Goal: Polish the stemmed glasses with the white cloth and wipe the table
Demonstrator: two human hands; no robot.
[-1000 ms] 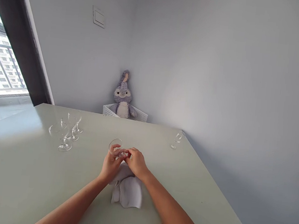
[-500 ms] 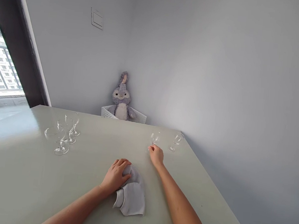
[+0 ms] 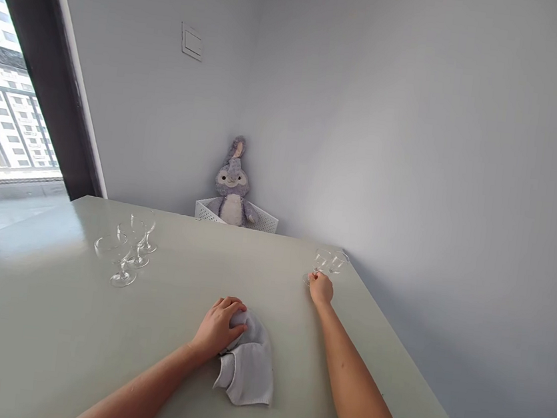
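My left hand (image 3: 219,326) is closed over the upper end of a light grey folded cloth (image 3: 252,377) lying on the table. Farther off to the right, my right hand (image 3: 321,289) pinches a small clear stemmed glass (image 3: 321,259) low on its stem. That glass is upright, its foot at or close to the tabletop; whether it touches I cannot tell. Just beyond it to the right is a second stemmed glass (image 3: 337,263), its lower part hidden behind my hand. The two bowls overlap slightly in view.
Three larger stemmed glasses stand in a slanting row at the left, the nearest glass (image 3: 122,277) in front. The pale table (image 3: 176,399) ends at a right edge by the wall. Behind it, a plush rabbit (image 3: 233,187) sits in a white perforated basket (image 3: 267,222).
My right hand has moved right with the small glass, bringing it close beside the other small one. My left hand stays on the cloth. The view has shifted slightly.
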